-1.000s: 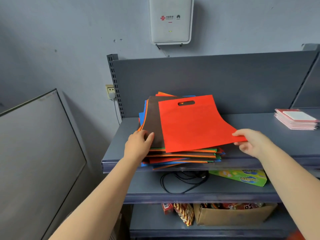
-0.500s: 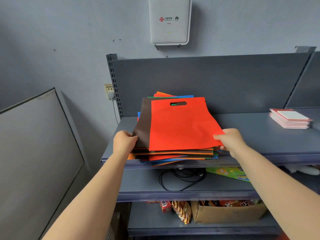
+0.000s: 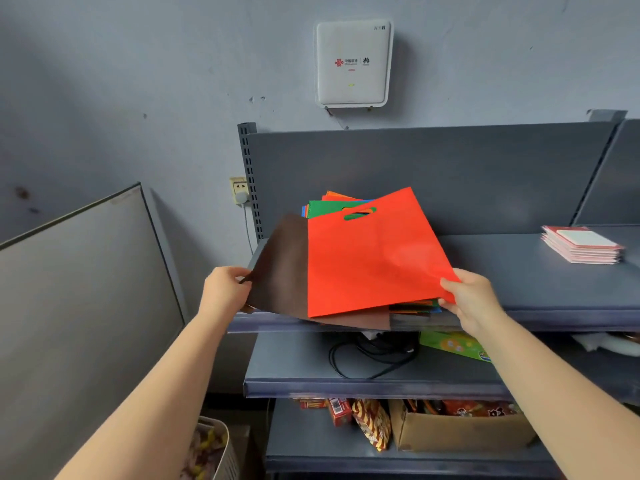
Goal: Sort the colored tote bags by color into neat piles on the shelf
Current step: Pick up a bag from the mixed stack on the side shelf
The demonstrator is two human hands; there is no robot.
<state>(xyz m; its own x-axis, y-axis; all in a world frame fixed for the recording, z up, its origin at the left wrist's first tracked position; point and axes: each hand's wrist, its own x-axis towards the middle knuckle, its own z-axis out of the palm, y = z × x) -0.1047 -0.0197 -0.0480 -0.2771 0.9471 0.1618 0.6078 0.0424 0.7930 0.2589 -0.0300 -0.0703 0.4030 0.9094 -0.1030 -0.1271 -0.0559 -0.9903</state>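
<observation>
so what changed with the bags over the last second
The left hand, which rested flat on the pile, now pinches the brown bag by its left edge. Brown bag and red bag have been lifted off the pile together toward the person, uncovering a green bag. The right hand holds the red bag's corner as before. The pink stack stayed put.

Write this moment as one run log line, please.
left hand grips brown bag | right hand pinches red bag | both above pile
</observation>
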